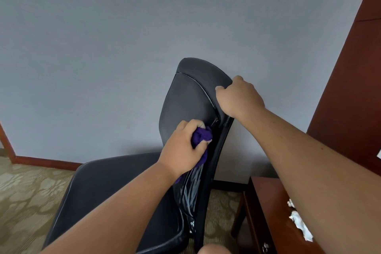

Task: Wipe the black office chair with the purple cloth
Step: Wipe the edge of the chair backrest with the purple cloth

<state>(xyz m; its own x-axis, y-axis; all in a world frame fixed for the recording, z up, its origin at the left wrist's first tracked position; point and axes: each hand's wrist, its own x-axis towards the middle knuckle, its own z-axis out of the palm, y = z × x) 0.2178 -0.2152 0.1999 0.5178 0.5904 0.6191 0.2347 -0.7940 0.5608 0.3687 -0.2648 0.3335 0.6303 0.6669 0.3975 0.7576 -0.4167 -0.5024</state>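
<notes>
Against a grey wall (103,47), left hand (181,148) presses purple cloth (201,137) on chair (185,97).

Office chair (144,202) centre frame, side-on: seat (115,192) runs out to the left, backrest (189,97) rises at its right end. Wall (103,47) directly behind; skirting board (47,161) along its foot, carpet (24,192) under the chair and out to the left. Left hand (181,148) on the front face of the backrest, low down, with the cloth (201,136) bunched between fingers and backrest. Right hand (239,97) higher, on the backrest's rear edge (fingers over the far side, hidden). Right of the chair, close by, a wooden surface (266,202) with crumpled tissue (296,219) lying on it. Wooden panel (350,88) stands behind that surface, against the right frame edge.
</notes>
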